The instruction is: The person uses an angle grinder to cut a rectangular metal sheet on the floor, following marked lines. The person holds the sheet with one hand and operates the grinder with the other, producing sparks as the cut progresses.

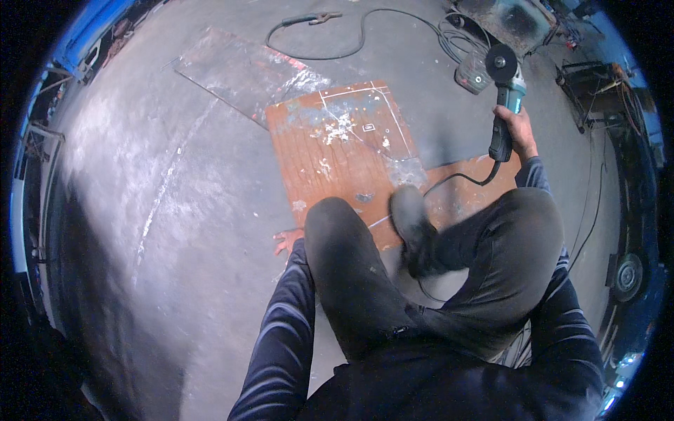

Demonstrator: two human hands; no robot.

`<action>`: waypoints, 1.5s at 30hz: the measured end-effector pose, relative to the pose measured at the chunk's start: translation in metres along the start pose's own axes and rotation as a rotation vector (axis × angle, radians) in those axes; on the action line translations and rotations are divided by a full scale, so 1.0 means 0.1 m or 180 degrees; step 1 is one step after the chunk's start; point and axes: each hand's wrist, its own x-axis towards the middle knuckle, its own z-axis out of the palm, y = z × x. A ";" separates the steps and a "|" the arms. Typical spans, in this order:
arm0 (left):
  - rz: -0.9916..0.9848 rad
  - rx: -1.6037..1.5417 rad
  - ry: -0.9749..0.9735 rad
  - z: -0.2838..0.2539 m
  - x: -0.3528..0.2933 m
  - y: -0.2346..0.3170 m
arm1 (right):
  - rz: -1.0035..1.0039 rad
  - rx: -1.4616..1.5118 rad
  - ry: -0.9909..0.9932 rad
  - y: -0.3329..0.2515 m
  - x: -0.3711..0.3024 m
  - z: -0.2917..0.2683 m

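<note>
My right hand (520, 132) is wrapped around the handle of a teal and black angle grinder (511, 97), held up at the right with its dark disc at the far end. The grinder's black cord drops from the handle and curves back toward my legs. Beside my left knee, my left hand (287, 241) is open, fingers spread, at the lower left edge of a rust-brown sheet (295, 158); whether it touches the sheet is unclear. White marked lines and pale patches cover the sheet's top. My boot (413, 228) is on or just above its lower right part.
A second brown piece (470, 184) extends to the right under my raised leg. Beyond lies a thin scuffed sheet (235, 67). A cable with a clamp (319, 19) loops across the far floor toward a clear-sided container (474, 73). Dark equipment and a wheel (627, 276) line the right.
</note>
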 end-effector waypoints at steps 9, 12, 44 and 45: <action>0.0569 -0.0216 -0.0355 -0.28 0.07 -0.19 | 0.0354 -0.0718 -0.1321 0.24 -0.05 1.06; 0.0800 -0.0337 -0.0200 -0.33 0.51 -0.49 | 0.0375 -0.1188 -0.1848 0.33 0.01 1.67; 0.2070 0.1153 -0.0109 -1.13 -0.45 0.31 | 0.0573 -0.1823 -0.3235 1.06 0.46 2.48; 0.2045 0.1111 -0.0149 -1.15 -0.48 0.33 | 0.0631 -0.1827 -0.3245 1.00 0.45 2.49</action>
